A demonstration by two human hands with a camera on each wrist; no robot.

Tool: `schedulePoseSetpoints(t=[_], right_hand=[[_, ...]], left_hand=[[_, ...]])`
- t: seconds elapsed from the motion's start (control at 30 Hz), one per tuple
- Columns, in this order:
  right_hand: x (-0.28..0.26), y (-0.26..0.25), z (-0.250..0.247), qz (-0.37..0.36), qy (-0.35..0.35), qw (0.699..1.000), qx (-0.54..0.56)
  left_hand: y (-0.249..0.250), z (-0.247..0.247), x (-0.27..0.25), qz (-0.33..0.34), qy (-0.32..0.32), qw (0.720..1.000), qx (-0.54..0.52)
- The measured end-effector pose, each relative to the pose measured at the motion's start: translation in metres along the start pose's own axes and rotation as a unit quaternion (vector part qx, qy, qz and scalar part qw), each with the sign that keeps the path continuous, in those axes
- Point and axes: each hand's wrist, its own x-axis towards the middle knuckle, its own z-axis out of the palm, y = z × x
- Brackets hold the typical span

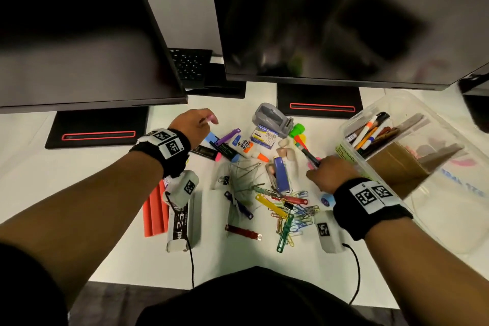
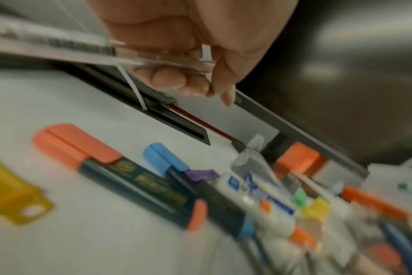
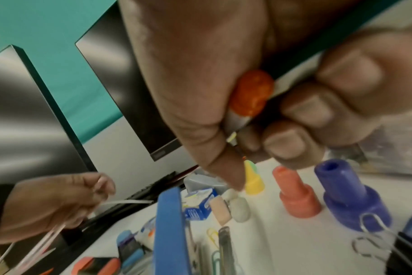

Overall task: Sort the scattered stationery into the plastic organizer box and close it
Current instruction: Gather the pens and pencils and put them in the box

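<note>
A clear plastic organizer box (image 1: 346, 124) stands open at the right of the white desk, with pens and markers in it. My right hand (image 1: 324, 174) hovers just left of the box and grips a bundle of pens (image 1: 308, 155); the right wrist view shows an orange-capped marker (image 3: 252, 93) in the fist (image 3: 294, 119). My left hand (image 1: 197, 123) is raised at the back of the pile and pinches a clear ruler (image 2: 59, 44) between thumb and fingers (image 2: 172, 78). Highlighters (image 1: 211, 152), a glue bottle (image 1: 242, 145) and a blue stapler (image 1: 280, 174) lie between the hands.
Two dark monitors on black stands (image 1: 98, 127) close off the back of the desk. A grey tape dispenser (image 1: 274, 118), a staples box (image 1: 263, 136), erasers, coloured caps (image 3: 294, 195), paper clips (image 1: 296, 212) and an orange strip (image 1: 156, 209) litter the desk.
</note>
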Motion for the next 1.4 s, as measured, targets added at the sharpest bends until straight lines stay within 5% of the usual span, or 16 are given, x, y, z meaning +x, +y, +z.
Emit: schedulePoseSetpoints(t=[0.13,0.3,0.83,1.13,1.4], right_hand=[[-0.003,-0.003,-0.002,-0.002,0.011,1.000,0.018],[-0.004,-0.007,0.011,-0.023,0.030,0.997,0.069],[-0.017,0.010,0.035,-0.034,0.058,0.988,0.137],[-0.032,0.052,0.048,0.063,0.069,0.989,0.113],[-0.027,0.047,0.063,0.049,0.095,0.980,0.168]], left_hand=[[-0.006,0.003,0.000,0.057,-0.147,0.957,0.243],[-0.017,0.023,-0.006,0.067,-0.171,0.929,0.320],[0.000,0.017,0.005,0.023,-0.085,0.946,0.312],[-0.007,0.033,0.004,0.036,-0.119,0.932,0.341],[0.001,0.024,-0.005,0.031,-0.212,0.907,0.363]])
